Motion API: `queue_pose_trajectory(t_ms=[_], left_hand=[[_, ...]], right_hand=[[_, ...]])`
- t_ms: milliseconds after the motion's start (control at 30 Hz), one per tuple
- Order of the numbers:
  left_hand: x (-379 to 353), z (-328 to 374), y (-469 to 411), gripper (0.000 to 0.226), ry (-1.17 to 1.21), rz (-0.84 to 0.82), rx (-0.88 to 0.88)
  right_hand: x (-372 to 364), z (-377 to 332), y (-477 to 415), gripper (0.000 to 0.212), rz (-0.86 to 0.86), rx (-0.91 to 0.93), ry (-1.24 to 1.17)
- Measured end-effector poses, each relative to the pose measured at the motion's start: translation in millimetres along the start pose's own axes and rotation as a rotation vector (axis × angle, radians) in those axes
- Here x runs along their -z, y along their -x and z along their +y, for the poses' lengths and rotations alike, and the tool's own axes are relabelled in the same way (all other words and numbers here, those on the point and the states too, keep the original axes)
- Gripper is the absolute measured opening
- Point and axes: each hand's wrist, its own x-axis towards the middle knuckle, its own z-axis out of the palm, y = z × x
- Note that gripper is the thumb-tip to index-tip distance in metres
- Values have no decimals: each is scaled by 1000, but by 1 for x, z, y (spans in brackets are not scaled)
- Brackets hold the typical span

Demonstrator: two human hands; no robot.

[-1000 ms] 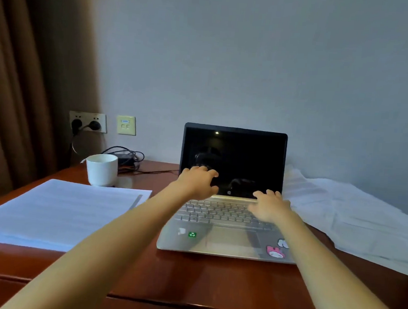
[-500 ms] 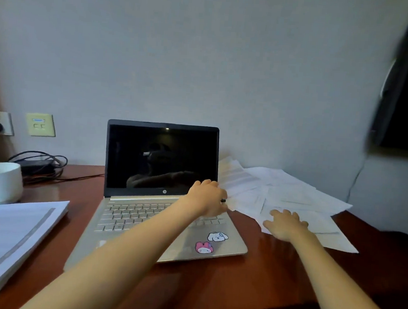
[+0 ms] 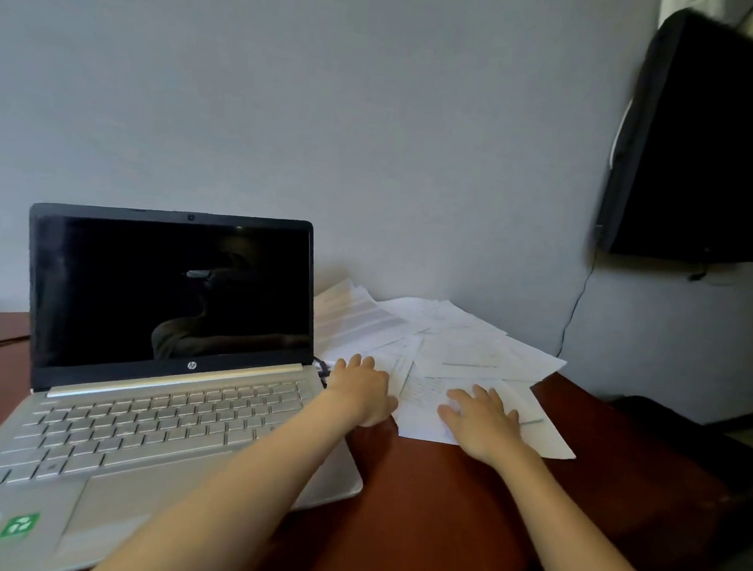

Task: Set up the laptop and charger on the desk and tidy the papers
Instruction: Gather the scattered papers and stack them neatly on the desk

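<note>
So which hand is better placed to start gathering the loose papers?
Right, probably. The right hand lies flat on the scattered white paper sheets; the left hand sits at their edge beside the silver laptop.

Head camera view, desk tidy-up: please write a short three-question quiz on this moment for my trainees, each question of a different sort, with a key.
1. True or false: the laptop has its lid closed.
2. Multiple choice: the scattered papers lie (A) on the keyboard, (B) on the desk to the right of the laptop, (C) on the floor.
3. Fill in: the right hand rests flat on the ____.
Key: 1 false; 2 B; 3 papers.
</note>
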Motion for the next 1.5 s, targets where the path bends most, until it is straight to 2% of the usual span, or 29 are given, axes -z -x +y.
queue_pose_trajectory(t_ms=[167, 467, 567, 600, 700, 767, 833, 933, 1033, 1167, 1267, 1367, 1433, 1500], left_hand=[[-12, -6, -31, 51, -90, -47, 109], [-24, -15, -89, 48, -225, -67, 340], [-31, -14, -96, 45, -152, -105, 367], [-34, -14, -97, 45, -124, -97, 370], [-39, -13, -93, 44, -70, -41, 364], [-38, -13, -91, 41, -59, 0, 345], [-36, -10, -91, 40, -68, 62, 303], [-34, -9, -90, 39, -62, 132, 226], [-26, -14, -87, 36, -29, 204, 192], [-18, -24, -78, 46, 24, 257, 173], [-15, -24, -72, 54, 37, 266, 97], [-15, -18, -68, 63, 25, 298, -3], [-16, -14, -67, 59, 45, 312, -38], [-18, -11, -65, 54, 79, 330, -48]], right_hand=[[-14, -2, -25, 48, 5, 42, 17], [-23, -27, -66, 34, 210, 23, -280], [-18, -44, -75, 23, 191, -53, -654], [-16, -49, -81, 24, 167, -103, -807], [-13, -55, -95, 9, 77, -285, -1295], [-16, -52, -103, 7, 51, -333, -1426], [-18, -50, -106, 7, 11, -316, -1432], [-20, -57, -102, 13, -74, -272, -1215], [-20, -61, -100, 22, -17, -264, -1038], [-12, -40, -97, 23, 200, -251, -1044], [-4, -19, -97, 23, 225, -316, -1106], [0, -2, -96, 13, 263, -421, -1213], [0, 11, -93, 11, 336, -452, -1287], [0, 26, -90, 19, 396, -488, -1328]])
